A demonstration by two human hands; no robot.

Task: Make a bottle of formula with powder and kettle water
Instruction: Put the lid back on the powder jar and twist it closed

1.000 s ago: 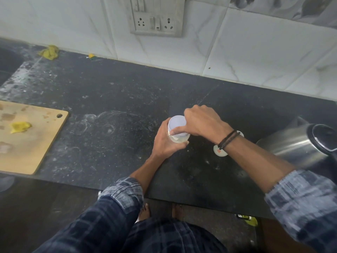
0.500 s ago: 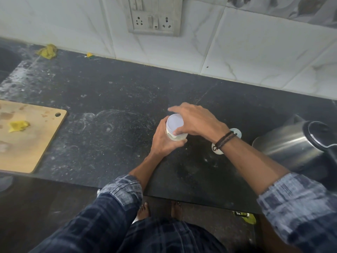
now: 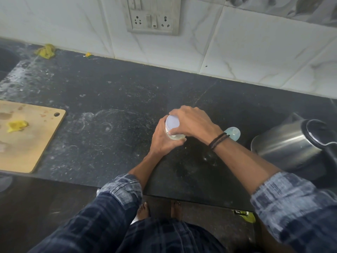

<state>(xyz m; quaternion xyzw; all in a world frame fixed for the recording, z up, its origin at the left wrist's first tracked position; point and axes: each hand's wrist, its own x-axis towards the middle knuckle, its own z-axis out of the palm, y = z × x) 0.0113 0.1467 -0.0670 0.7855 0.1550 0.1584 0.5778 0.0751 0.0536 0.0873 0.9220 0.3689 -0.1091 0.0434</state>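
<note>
A small white jar with a pale lid [image 3: 172,123] stands on the black counter [image 3: 113,99] near its middle. My left hand [image 3: 162,141] wraps around the jar's body from the left. My right hand [image 3: 193,123] grips the lid from above and the right, thumb on its near edge. Just behind my right wrist lies a clear baby bottle part [image 3: 233,133], partly hidden by the wrist. A steel kettle [image 3: 291,143] with a black lid stands at the right.
A wooden cutting board [image 3: 27,136] with a yellow scrap lies at the left edge. Yellow scraps [image 3: 45,51] sit by the tiled wall. A socket panel [image 3: 153,19] is on the wall. The counter's front edge runs just before my sleeves.
My right hand has turned on the lid, fingers shifting round it. The left hand keeps its hold on the jar. The view moved slightly.
</note>
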